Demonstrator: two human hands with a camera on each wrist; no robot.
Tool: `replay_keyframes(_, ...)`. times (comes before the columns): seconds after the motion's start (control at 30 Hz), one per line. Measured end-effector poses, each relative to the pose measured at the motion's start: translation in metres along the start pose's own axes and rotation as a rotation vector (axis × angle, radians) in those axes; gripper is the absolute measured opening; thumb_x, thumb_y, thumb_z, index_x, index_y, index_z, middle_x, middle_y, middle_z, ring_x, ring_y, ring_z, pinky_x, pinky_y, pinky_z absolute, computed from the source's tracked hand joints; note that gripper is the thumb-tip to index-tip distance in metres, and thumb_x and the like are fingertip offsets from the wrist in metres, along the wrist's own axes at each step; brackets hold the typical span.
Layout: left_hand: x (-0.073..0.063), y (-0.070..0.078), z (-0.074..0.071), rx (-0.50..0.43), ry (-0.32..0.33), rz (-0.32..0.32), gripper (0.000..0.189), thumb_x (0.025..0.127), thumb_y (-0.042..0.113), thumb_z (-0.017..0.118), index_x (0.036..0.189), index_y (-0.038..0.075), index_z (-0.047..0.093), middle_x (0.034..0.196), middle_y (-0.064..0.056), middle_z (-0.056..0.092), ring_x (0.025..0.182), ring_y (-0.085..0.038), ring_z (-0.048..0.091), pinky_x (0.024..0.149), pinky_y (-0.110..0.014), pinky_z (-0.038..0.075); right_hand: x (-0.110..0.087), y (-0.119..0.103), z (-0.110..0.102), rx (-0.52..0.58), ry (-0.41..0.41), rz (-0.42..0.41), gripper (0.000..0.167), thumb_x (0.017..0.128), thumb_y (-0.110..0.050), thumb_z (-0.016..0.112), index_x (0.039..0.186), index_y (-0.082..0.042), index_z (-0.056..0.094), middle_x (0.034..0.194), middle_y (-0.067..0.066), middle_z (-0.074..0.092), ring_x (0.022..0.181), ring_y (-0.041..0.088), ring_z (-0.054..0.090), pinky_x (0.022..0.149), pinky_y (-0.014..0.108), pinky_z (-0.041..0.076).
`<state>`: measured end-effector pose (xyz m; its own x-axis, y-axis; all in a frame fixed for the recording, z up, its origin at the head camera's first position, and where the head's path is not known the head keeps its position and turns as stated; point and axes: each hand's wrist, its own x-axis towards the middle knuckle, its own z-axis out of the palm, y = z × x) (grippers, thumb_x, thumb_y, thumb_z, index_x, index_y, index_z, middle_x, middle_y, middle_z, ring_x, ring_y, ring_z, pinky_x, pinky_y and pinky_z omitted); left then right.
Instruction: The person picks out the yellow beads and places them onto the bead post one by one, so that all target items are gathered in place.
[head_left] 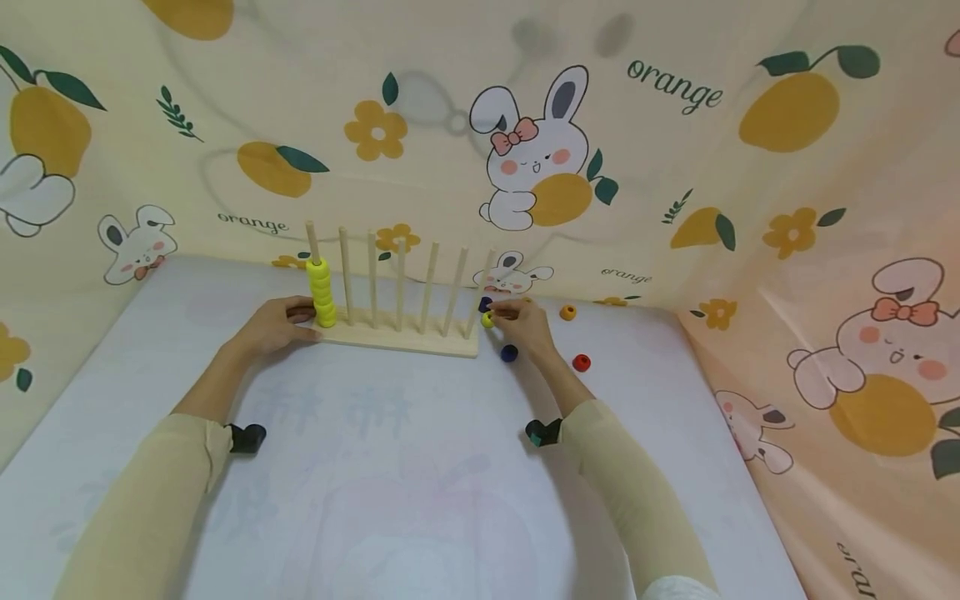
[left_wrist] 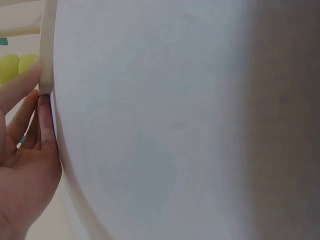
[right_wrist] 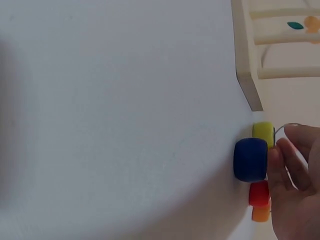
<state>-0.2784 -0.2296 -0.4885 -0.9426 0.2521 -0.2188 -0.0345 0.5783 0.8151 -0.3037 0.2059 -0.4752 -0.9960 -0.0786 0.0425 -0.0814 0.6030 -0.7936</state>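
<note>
A wooden peg rack (head_left: 397,337) with several upright pegs stands toward the back of the table. Yellow beads (head_left: 320,292) are stacked on its leftmost peg; the other pegs are bare. My left hand (head_left: 273,325) grips the rack's left end, thumb along the front of the base and fingers round the end. Beyond the rack's right end, my right hand (head_left: 525,325) reaches down with its fingertips right at a loose yellow bead (right_wrist: 262,131). One dark blue bead (head_left: 485,304) sits just behind that bead, and another dark blue bead (head_left: 509,353) lies nearer, below the hand.
To the right of my right hand lie an orange bead (head_left: 567,312) and a red bead (head_left: 582,362). The white table (head_left: 420,467) meets a patterned cloth (head_left: 450,167) at the back and sides. A black wrist device (head_left: 246,438) sits at each sleeve cuff.
</note>
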Motion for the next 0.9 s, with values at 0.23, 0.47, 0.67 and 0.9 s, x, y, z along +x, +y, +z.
replay_keyframes(0.23,-0.001,0.003,0.000,-0.015,0.000,0.003,0.077,0.089,0.013,0.074,0.149,-0.009,0.032,0.151,-0.028,0.039,0.138,-0.042,0.039,0.117,-0.051,0.031,0.000,0.003,0.008,-0.055,-0.046,-0.013,0.027,0.089,-0.008,0.072,0.116,-0.008,0.073,0.109,0.009,0.074,0.100,0.022,0.070,0.080,0.029,0.059)
replay_keyframes(0.47,-0.001,0.002,0.000,0.008,0.011,-0.019,0.077,0.089,0.017,0.075,0.149,-0.008,0.033,0.151,-0.027,0.040,0.138,-0.042,0.039,0.118,-0.053,0.029,0.002,0.003,0.018,-0.119,-0.032,-0.001,0.033,0.087,-0.008,0.075,0.121,-0.007,0.071,0.113,0.010,0.073,0.102,0.023,0.070,0.075,0.027,0.060)
replay_keyframes(0.67,-0.003,0.002,-0.001,-0.011,0.017,-0.010,0.075,0.089,0.014,0.074,0.149,-0.008,0.033,0.151,-0.027,0.040,0.138,-0.042,0.039,0.118,-0.053,0.029,0.005,-0.001,0.023,-0.189,0.004,-0.013,0.035,0.085,-0.012,0.079,0.118,-0.008,0.073,0.108,0.009,0.074,0.096,0.022,0.069,0.074,0.028,0.059)
replay_keyframes(0.9,-0.004,0.004,0.000,-0.030,0.002,0.005,0.077,0.089,0.013,0.075,0.149,-0.009,0.032,0.151,-0.028,0.039,0.138,-0.042,0.040,0.118,-0.052,0.030,0.003,-0.002,0.022,-0.177,0.013,0.002,0.030,0.085,-0.012,0.079,0.114,-0.009,0.074,0.105,0.008,0.074,0.094,0.021,0.069,0.072,0.027,0.058)
